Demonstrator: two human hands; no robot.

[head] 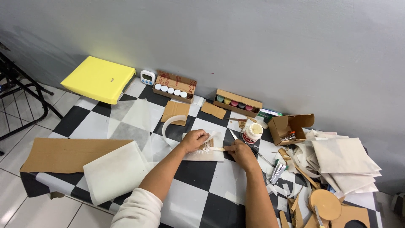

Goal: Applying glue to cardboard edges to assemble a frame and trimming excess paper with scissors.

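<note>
Small cardboard piece (206, 146), smeared with white glue, lies on a white paper sheet (206, 154) near the middle of the checkered table (198, 198). The left hand (194, 140) is curled over the piece's left edge, pinning it down. The right hand (237, 150), just right of the piece, is closed on a flat pale stick (218, 148) whose tip rests on the glued surface.

Placed relative to the cardboard piece:
- Open glue jar (252, 133), white with a red label band: just to the right and slightly behind, beside a craft knife (233, 134).
- Long brown box of coloured paint pots (237, 103): behind, against the grey wall.
- Brown box of white-capped pots (174, 87), its flap printed red: behind and to the left.
- Small white digital timer (147, 77): farther left, touching that box.
- Flat yellow package (98, 79), square: far behind-left, at the table corner.
- Open brown carton (290, 127): well to the right.
- Stack of white sheets (344, 162): far right, above a round cardboard disc (325, 204).
- Large brown cardboard panel (63, 154): well to the left, at the table edge.
</note>
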